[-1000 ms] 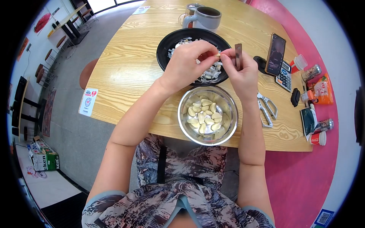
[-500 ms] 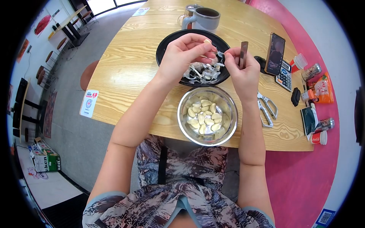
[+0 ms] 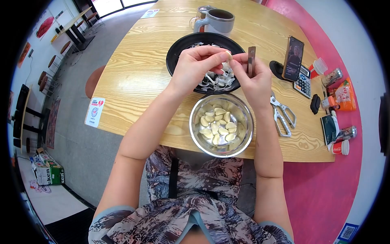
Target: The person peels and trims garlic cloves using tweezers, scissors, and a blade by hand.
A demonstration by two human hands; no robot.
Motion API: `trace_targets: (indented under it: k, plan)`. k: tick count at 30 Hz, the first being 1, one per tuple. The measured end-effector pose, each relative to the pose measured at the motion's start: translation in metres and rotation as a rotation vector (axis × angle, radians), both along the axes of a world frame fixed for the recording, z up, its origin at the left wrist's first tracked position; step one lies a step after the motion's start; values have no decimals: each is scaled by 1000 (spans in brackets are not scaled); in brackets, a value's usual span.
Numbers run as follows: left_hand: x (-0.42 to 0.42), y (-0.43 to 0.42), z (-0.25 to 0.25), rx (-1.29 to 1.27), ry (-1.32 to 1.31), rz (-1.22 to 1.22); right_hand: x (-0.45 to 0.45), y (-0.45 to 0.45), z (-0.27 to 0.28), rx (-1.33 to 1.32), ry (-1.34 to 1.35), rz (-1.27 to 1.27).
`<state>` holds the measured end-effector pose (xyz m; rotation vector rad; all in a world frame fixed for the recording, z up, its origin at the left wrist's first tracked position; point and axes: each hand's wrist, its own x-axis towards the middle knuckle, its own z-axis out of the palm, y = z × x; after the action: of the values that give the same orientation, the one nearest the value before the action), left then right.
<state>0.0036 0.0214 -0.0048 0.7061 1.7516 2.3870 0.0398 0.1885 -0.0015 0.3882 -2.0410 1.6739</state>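
My left hand (image 3: pixel 197 67) pinches a pale garlic clove (image 3: pixel 229 54) between thumb and fingertips, above the black plate (image 3: pixel 174 51). Meeting it from the other side, the thumb and fingertips of my right hand (image 3: pixel 256 83) press at the clove. A small flat metal blade (image 3: pixel 251 61) stands up from my right hand, held in its fingers; its lower end is hidden. Papery garlic skins (image 3: pixel 222 81) lie on the plate, partly covered by my hands. Nearer to me, a steel bowl (image 3: pixel 196 136) contains several peeled garlic cloves (image 3: pixel 219 124).
Beyond the plate stand a grey mug (image 3: pixel 221 23) and a glass jar (image 3: pixel 202 12). Scissors (image 3: pixel 282 116) lie right of the bowl. Farther right are a propped phone (image 3: pixel 293 59), a calculator (image 3: pixel 302 82), an orange packet (image 3: pixel 346 95) and a red cup (image 3: pixel 341 147).
My right hand has shifted a little left and its fingertips now meet the clove. My left hand has moved slightly right and down with the clove.
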Motion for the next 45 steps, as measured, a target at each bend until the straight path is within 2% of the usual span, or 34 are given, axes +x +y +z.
trace_targets:
  k: [11, 16, 18, 20, 25, 34, 37, 40, 41, 43, 45]
  plan:
    - [10, 9, 3, -111, 257, 208, 1, 1, 2, 41, -33, -36]
    - [12, 7, 4, -261, 401, 268, -1, 1, -1, 97, 52, -52]
    - [9, 4, 3, -213, 328, 200, 0, 1, -1, 94, 46, -46]
    - [7, 3, 4, -165, 254, 136, 2, 1, 1, -46, -84, 40]
    - [5, -5, 10, -27, 58, -36, 3, -2, -2, -147, -86, 93]
    - [1, -7, 6, 100, -52, -155, 7, -6, 2, -189, -75, 96]
    - [7, -1, 6, 19, 51, -30, 4, -4, -1, -121, -13, 66]
    - [9, 3, 3, -329, 630, 372, 2, -4, -4, -80, -10, 17]
    - [9, 3, 2, -329, 629, 373, 2, -4, -6, -79, -11, 19]
    - [7, 3, 1, -432, 925, 509, 1, -5, -7, -99, -13, 3]
    - [6, 4, 0, -439, 974, 520, 0, -6, -6, -110, -17, 13]
